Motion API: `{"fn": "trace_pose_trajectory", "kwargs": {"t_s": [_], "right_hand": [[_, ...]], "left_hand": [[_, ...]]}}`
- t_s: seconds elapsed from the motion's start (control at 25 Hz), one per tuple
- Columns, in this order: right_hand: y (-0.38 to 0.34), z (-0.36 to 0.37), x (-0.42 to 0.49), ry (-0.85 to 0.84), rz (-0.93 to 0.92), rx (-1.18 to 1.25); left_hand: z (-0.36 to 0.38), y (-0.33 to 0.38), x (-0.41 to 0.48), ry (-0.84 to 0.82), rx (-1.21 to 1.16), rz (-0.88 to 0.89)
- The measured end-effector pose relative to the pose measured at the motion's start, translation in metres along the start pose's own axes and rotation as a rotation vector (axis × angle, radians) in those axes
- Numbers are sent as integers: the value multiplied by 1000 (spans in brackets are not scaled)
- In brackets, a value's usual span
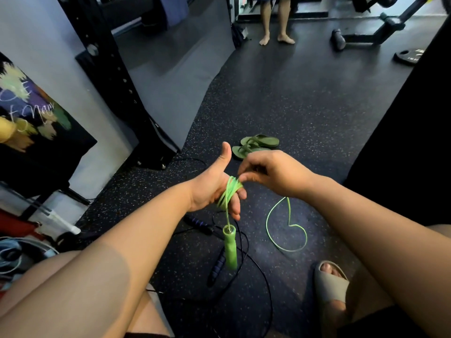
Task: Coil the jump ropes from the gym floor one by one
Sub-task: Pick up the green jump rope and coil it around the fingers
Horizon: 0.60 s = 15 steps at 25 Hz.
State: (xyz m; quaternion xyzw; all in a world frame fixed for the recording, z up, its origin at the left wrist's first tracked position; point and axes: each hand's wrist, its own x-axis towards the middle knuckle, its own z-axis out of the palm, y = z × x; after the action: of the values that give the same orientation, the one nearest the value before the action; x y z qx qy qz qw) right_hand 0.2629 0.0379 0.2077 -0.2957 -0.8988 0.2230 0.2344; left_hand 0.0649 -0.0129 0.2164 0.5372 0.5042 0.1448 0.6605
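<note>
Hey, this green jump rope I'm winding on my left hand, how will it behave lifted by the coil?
The green jump rope is probably floppy, since its slack curls loosely on the floor. Its handle hangs below the left hand, so it will likely swing. Its glossy loops may slip.

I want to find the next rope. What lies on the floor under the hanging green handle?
A black rope with a dark blue handle lies there. The green handle covers that handle's upper end, which cannot be seen.
</note>
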Motion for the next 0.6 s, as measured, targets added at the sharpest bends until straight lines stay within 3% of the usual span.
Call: {"fn": "trace_pose_trajectory", "kwargs": {"t_s": [0.16,0.32,0.6], "right_hand": [[9,22,-6,100,167,154],[6,46,-6,68,303,316],[-5,58,-3,-153,453,468]], "left_hand": [[-4,2,0,-102,-289,101],[-11,8,-6,-80,-637,268],[-16,9,-5,208,-903,517]]}}
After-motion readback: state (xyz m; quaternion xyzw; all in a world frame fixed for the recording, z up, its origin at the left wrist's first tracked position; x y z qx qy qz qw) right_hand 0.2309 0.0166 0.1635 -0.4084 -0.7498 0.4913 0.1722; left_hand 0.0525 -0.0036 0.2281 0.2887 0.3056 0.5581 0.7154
